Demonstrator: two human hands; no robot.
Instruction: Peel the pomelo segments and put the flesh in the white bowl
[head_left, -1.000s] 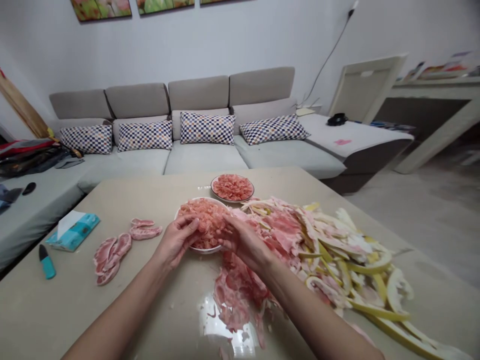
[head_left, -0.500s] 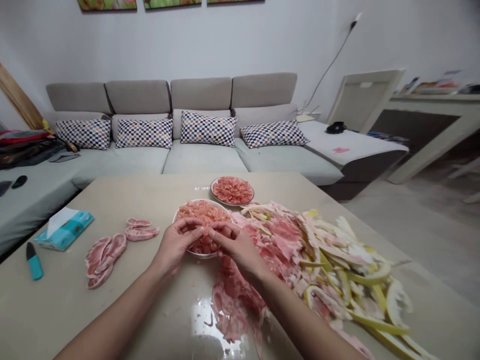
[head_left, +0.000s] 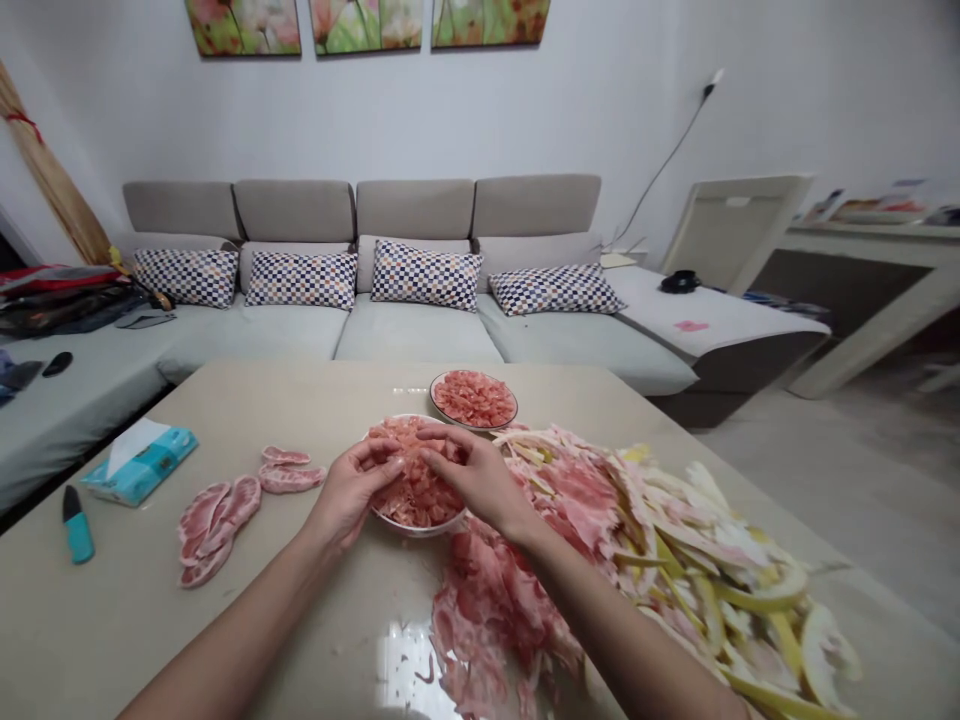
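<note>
Over a white bowl heaped with pink pomelo pulp, both my hands are held a little apart. The thumb and fingers of my left hand are pinched at the bowl's left side; whatever is between them blends with the pulp behind. My right hand is above the bowl's right side, its index finger and thumb apart with nothing visible between them. Several unpeeled pomelo segments lie left of my hands. A dark-rimmed plate of pulp pieces stands just behind the bowl.
Pink membrane scraps and yellow-green pomelo rind cover the table's right side. A blue tissue pack and a teal-handled knife lie at the left. Beyond the table stands a sofa with checked cushions.
My fingertips have moved apart; they were together over the bowl before. My right fingers have loosened. The view has tilted up slightly, showing more of the wall pictures.
</note>
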